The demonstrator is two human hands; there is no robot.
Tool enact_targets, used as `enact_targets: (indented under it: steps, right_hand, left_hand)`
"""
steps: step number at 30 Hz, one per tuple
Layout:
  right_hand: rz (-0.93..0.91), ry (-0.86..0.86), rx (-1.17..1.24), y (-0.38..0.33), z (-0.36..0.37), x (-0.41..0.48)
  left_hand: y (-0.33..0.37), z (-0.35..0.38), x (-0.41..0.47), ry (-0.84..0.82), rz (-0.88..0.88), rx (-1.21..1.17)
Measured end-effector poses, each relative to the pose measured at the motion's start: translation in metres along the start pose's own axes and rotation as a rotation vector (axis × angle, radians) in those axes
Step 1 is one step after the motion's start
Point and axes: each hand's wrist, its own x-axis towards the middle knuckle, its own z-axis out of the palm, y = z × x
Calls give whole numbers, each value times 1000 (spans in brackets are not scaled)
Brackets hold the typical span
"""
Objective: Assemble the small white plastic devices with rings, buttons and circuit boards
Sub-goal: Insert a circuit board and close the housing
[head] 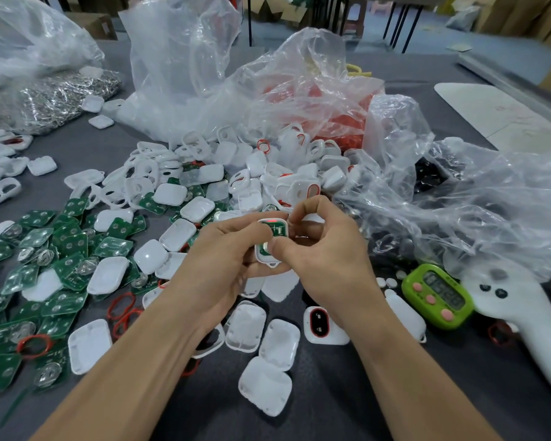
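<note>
Closest to the person, white shell halves lie on the grey tabletop. Just beyond them, both hands hold one small white device above the tabletop. The left hand grips its left side. The right hand pinches it, with the thumb on the green board inside. Many green circuit boards lie to the left. Farther away are a heap of white frames and clear plastic bags.

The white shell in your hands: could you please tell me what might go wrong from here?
1. The right hand presses its thumb on the green circuit board in the white shell; uneven pressure might seat it tilted.
2. The left hand helps hold it above loose white covers; if it slipped, it could get lost among them.
</note>
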Motion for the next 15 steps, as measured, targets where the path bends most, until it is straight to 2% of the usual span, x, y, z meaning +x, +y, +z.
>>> enact_targets:
  steps: [3, 6, 9, 13, 15]
  right_hand:
    - [45, -40, 112, -5, -10, 2]
    - [41, 66, 60, -16, -40, 6]
    - [41, 72, -151, -21, -75, 5]
    - [39, -110, -613, -16, -86, -9]
    - [43, -161, -721, -14, -80, -13]
  left_hand:
    - [-2, 1, 0, 43, 39, 43]
    - [-4, 1, -2, 58, 86, 97]
    - [-2, 0, -3, 64, 76, 90]
    - [0, -1, -1, 114, 54, 37]
    - [1, -1, 0, 120, 49, 37]
